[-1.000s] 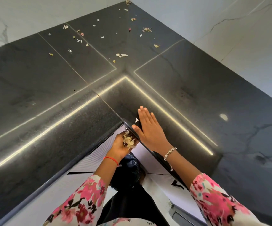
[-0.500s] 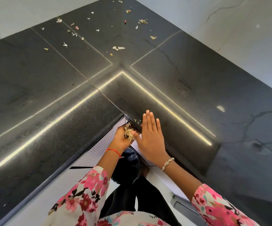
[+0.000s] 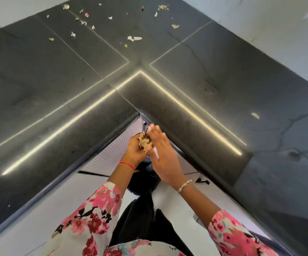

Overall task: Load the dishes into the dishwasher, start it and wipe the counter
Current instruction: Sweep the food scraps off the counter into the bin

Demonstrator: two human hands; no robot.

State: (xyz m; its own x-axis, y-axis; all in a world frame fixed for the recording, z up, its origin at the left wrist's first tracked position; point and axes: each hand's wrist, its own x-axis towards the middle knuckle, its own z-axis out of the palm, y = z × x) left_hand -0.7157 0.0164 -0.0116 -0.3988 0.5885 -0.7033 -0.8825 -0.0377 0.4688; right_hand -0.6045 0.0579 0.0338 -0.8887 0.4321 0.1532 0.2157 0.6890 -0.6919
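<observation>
A black L-shaped counter (image 3: 61, 93) fills the view, its inner corner just in front of me. Below that corner my left hand (image 3: 133, 151) is cupped and holds a heap of pale vegetable peelings (image 3: 144, 142). My right hand (image 3: 161, 157) has straight fingers and lies flat against the heap, off the counter's edge. More loose peel scraps (image 3: 134, 38) are strewn over the far corner of the counter. No dishwasher or dishes are in view.
White marble walls (image 3: 271, 34) back the counter on both sides. White cabinet fronts (image 3: 112, 154) run below the counter edge. A dark bag or bin (image 3: 145, 179) sits under my hands, partly hidden by my arms.
My right hand slid back across the counter to the inner corner and off its edge, ending against the peelings in my left hand. The left hand stayed cupped below the edge.
</observation>
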